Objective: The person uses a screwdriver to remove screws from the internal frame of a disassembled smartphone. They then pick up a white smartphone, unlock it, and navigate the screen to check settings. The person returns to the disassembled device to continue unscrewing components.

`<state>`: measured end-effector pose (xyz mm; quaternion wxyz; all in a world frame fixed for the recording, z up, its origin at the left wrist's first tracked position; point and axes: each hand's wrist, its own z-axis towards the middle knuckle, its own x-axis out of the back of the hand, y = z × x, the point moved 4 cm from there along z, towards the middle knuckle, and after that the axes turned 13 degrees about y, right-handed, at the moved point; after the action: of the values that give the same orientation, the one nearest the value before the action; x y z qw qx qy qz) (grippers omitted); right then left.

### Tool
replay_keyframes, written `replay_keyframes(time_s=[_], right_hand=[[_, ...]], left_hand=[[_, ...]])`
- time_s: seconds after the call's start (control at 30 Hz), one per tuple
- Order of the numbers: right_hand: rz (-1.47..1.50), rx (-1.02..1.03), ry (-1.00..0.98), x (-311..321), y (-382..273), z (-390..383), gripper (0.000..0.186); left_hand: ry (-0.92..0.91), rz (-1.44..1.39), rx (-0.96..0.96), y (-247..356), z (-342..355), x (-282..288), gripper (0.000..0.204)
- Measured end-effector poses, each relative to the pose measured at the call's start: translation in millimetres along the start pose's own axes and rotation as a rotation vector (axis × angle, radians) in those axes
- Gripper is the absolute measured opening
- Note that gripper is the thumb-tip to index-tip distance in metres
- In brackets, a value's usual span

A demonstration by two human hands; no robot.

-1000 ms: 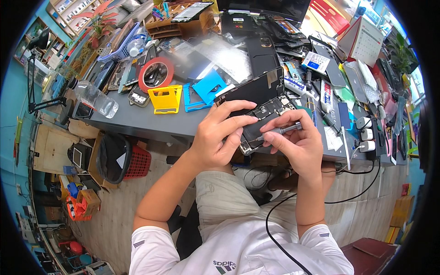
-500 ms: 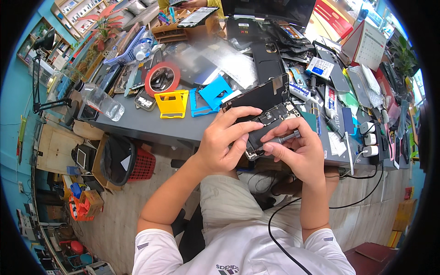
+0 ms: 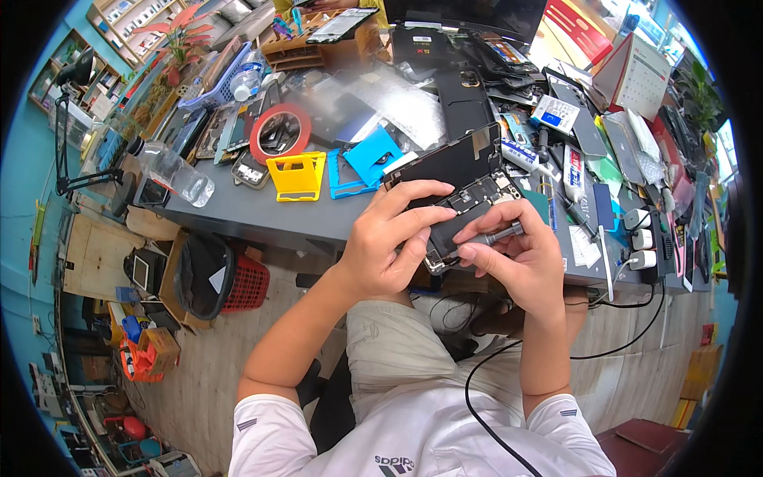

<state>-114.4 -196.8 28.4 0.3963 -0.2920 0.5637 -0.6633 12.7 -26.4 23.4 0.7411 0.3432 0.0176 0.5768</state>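
My left hand [image 3: 385,242] grips an opened phone [image 3: 465,203], its fingers over the upper edge and its thumb beside the inner parts. The phone's dark screen panel [image 3: 441,159] stands raised behind the exposed board and battery area. My right hand [image 3: 520,258] is closed round a slim grey screwdriver [image 3: 497,233], held almost flat across the lower part of the phone; its tip is too small to make out. A yellow phone stand [image 3: 294,175] and a blue stand [image 3: 362,163] are on the desk just left of the phone.
The grey desk [image 3: 230,211] holds a tape roll [image 3: 294,123], water bottle [image 3: 183,175], dark phone parts, glue tubes [image 3: 572,171], chargers [image 3: 640,238] and a monitor [image 3: 469,16]. Another person's yellow-clad arm [image 3: 377,12] shows at the back. A bin [image 3: 242,282] stands below.
The whole view shifted slightly between a second and half a second ago, bringing the other person into sight. My hands keep their hold on the phone and screwdriver, with little visible movement.
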Motion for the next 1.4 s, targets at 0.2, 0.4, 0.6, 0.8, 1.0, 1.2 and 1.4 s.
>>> replay_keyframes(time_s=[0.2,0.4,0.6,0.8,1.0,1.2,1.4], right_hand=[[-0.002,-0.017,0.009,0.0,0.7,-0.7,0.031],[0.006,-0.027,0.02,0.4,1.0,-0.4,0.031],[0.027,-0.03,0.02,0.7,3.2,-0.6,0.031],[0.004,-0.021,0.005,-1.0,2.2,-0.5,0.032],[-0.004,-0.013,0.002,-1.9,2.5,-0.2,0.032],[-0.004,-0.013,0.0,-2.5,2.3,0.0,0.033],[-0.001,-0.009,0.001,-2.2,2.0,-0.4,0.032]], left_hand=[[0.004,-0.002,-0.015,-1.0,-0.6,-0.1,0.037],[0.001,-0.001,-0.006,-0.3,-0.1,0.4,0.036],[0.001,-0.006,-0.01,-0.8,-0.5,-0.4,0.036],[0.003,-0.001,-0.013,0.3,0.8,0.6,0.037],[0.007,-0.005,-0.009,-1.0,-0.9,-0.6,0.037],[0.009,0.001,-0.025,-2.0,-0.5,-0.5,0.036],[0.009,0.001,-0.017,-0.8,-0.6,0.1,0.036]])
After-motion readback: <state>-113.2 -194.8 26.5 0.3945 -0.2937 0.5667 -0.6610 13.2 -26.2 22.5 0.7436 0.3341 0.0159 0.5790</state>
